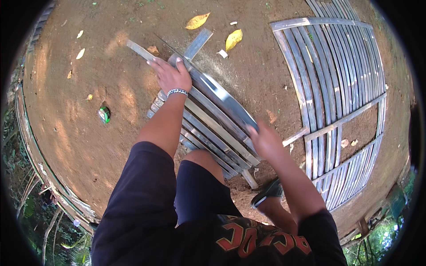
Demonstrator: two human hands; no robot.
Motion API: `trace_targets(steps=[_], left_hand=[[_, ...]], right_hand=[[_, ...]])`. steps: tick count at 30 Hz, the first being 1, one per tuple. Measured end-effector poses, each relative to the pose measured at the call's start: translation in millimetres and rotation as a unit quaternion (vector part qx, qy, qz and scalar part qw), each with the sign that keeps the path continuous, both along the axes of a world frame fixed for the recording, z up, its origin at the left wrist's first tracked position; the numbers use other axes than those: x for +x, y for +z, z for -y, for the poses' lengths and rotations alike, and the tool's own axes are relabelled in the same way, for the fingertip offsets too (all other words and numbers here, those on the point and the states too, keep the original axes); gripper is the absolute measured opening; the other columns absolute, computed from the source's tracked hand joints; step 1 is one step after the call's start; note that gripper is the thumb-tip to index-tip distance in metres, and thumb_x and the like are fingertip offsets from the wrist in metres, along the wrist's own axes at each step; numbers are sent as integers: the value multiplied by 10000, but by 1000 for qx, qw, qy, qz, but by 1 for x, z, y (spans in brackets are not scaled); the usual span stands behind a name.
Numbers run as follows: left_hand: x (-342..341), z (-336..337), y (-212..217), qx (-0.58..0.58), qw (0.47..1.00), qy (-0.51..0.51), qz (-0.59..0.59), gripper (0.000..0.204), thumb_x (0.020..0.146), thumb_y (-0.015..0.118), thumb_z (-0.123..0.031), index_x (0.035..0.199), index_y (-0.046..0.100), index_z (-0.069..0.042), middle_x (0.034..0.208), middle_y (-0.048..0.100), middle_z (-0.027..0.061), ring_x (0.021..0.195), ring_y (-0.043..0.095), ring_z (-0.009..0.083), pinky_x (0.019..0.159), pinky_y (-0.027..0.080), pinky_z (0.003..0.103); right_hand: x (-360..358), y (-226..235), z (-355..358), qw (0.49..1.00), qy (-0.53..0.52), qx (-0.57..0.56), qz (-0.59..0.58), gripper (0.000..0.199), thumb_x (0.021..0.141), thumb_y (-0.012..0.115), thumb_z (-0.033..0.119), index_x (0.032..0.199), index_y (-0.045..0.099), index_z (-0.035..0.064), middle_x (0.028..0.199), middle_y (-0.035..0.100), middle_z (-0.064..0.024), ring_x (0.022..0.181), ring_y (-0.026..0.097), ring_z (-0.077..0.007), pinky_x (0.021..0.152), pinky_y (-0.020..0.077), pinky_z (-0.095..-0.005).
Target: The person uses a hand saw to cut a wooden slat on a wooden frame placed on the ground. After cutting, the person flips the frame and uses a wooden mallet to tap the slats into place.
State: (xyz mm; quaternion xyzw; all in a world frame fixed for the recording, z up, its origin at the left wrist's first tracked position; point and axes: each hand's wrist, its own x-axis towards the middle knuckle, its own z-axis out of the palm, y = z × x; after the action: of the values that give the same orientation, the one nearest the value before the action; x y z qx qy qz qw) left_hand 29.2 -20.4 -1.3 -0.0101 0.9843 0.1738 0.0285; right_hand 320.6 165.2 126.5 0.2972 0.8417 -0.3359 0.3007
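Note:
My right hand (267, 139) is closed around the handle end of a handsaw, its fingers blurred by motion. The long shiny saw blade (217, 91) slants up and left across the work, its far end beside my left hand. With a chain bracelet at the wrist, my left hand (173, 76) presses down on a slat (139, 50), fingers over it and thumb apart near the blade. Below both hands lies a low rack of parallel bamboo or wooden slats (211, 126), and my knee rests by its near edge. The exact cutting point is hidden.
A large slatted panel (328, 80) lies on the ground to the right. A green tape measure (104, 115) sits at left on the brown dirt. Yellow leaves (233, 40) and a short offcut (222, 53) are scattered beyond the rack. Pale dust lies by the blade.

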Motion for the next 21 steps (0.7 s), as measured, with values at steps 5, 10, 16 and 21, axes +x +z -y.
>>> trace_targets(steps=[5, 10, 16, 21], left_hand=[[-2, 11, -2, -19, 1000, 11, -12, 874, 1040, 446, -493, 1590, 195, 138, 1666, 110, 389, 1454, 404, 502, 1196, 352, 513], [0, 8, 8, 0, 1000, 14, 13, 887, 1035, 455, -489, 1596, 170, 137, 1673, 90, 383, 1507, 332, 484, 1221, 316, 518], [-2, 17, 1, -24, 999, 10, -33, 857, 1046, 453, -474, 1589, 198, 137, 1662, 131, 390, 1439, 419, 515, 1205, 349, 496], [2, 3, 5, 2, 1000, 6, -12, 863, 1043, 451, -474, 1592, 186, 137, 1661, 120, 393, 1464, 383, 509, 1216, 330, 503]], right_hand=[[34, 3, -1, 998, -35, -10, 56, 490, 1035, 573, 491, 1272, 572, 62, 1006, 719, -274, 943, 705, -489, 849, 546, -573], [-22, -1, 6, 998, 7, -30, 61, 502, 1042, 548, 502, 1230, 578, 37, 1037, 717, -263, 998, 693, -475, 880, 535, -570], [49, -8, -5, 992, 16, 12, 121, 573, 1046, 546, 481, 1396, 521, 29, 1129, 714, -280, 1016, 701, -484, 894, 552, -564], [6, 4, 1, 999, -1, -15, 29, 483, 1045, 565, 447, 1285, 563, 28, 987, 709, -317, 949, 691, -508, 842, 540, -585]])
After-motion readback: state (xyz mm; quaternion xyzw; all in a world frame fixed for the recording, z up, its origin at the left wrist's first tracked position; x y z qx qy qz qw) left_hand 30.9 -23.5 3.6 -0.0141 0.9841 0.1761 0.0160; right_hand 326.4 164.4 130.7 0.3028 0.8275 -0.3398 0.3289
